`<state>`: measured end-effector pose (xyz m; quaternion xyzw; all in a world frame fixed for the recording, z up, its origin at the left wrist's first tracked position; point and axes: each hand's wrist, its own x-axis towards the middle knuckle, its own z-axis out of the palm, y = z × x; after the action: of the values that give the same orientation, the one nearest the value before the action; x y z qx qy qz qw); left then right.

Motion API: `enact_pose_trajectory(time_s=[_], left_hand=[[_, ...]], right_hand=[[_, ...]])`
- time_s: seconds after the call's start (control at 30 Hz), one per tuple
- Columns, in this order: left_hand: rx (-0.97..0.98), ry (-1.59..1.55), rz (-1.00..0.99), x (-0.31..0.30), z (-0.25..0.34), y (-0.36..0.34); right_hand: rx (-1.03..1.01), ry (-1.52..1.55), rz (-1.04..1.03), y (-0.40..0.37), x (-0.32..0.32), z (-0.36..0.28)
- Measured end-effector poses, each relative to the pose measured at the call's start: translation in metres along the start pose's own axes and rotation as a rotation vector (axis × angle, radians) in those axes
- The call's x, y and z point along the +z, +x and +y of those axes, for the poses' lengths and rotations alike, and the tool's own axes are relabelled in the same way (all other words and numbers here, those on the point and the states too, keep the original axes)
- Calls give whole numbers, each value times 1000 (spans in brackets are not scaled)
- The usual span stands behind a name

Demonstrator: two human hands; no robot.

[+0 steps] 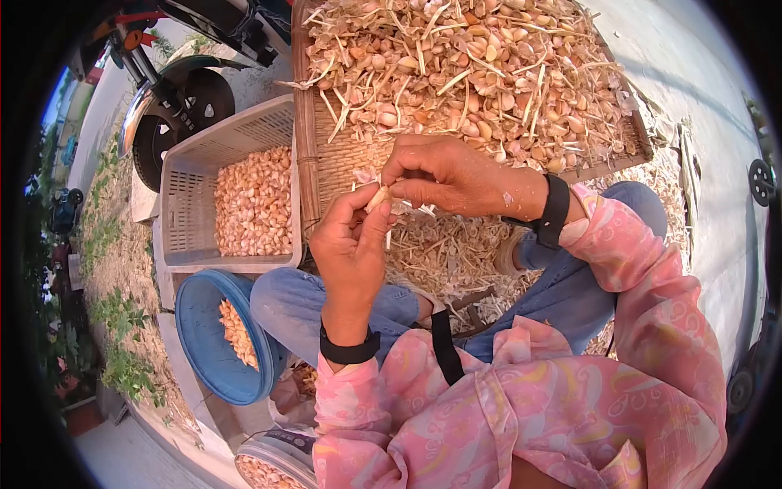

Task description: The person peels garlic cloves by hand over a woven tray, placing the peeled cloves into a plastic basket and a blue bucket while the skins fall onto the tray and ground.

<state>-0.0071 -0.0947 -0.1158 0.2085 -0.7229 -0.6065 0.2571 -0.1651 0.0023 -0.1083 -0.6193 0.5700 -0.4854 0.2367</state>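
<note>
Bright daylight falls over the whole scene. Beyond the right edge of the woven tray (306,163), the pavement (652,33) is pale and nearly washed out, crossed by soft grey shadows. The garlic cloves (481,90) look fairly crisp. Fisheye distortion bends the outer parts, black rounds off the corners, and greenery (69,342) far left is dark and indistinct.

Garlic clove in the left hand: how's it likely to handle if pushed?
The garlic clove is probably light, being small enough for the left hand's fingertips. Its tapered shape suggests wobbling over straight rolling. The surface looks fairly smooth, so it might slip.
</note>
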Motion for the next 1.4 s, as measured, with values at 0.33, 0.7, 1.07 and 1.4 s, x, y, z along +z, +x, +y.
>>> enact_pose_trajectory(time_s=[0.33,0.7,1.07,1.4], left_hand=[[87,333,-253,-8,0,12],[320,558,-383,-7,2,17],[-124,50,-364,-11,2,12],[-454,-674,-110,-6,-20,-4]], right_hand=[[-110,-325,-88,-12,-4,3],[206,-178,-12,-16,9,11],[609,366,-78,-15,15,6],[226,379,218,-12,20,20]])
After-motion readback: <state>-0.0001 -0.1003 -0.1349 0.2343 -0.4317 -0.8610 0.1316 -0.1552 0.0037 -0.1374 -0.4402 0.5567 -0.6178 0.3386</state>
